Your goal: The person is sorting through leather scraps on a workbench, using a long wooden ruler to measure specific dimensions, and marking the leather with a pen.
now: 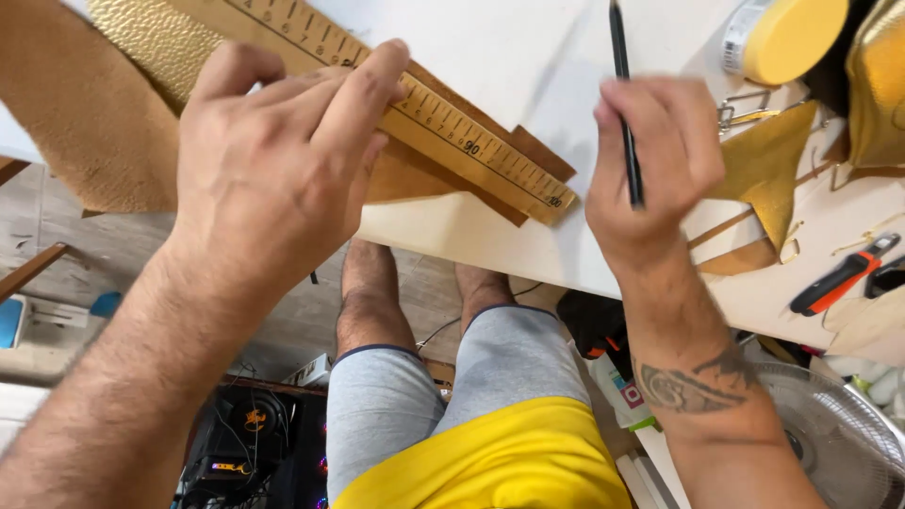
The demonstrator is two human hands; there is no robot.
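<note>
head view, looking down past both forearms. left hand (273, 160) lies flat on a wooden ruler (452, 127), fingers (363, 90) together and pressing it down onto a brown leather strip (443, 179) that sticks out from under its lower edge. ruler runs on a slant from 11 o'clock down toward centre, its end near the tabletop (490, 57) front edge. gold textured leather sheet (151, 38) lies under the ruler at 10 o'clock, a tan suede piece (75, 113) beside it hanging off the edge.

right hand (650, 151) at 2 o'clock, fingers clamped on a dark pencil (624, 104), held nearly upright, tip hidden behind the hand, clear of the ruler.

at 3 o'clock: gold star-shaped leather cutout (768, 165), orange-handled utility knife (844, 275), yellow-lidded tin (787, 38).

judgement: measuring and marking step, ruler set, line not yet drawn. next move calls for keeping the ruler pinned without slip and bringing the pencil tip against its edge over the strip.
</note>
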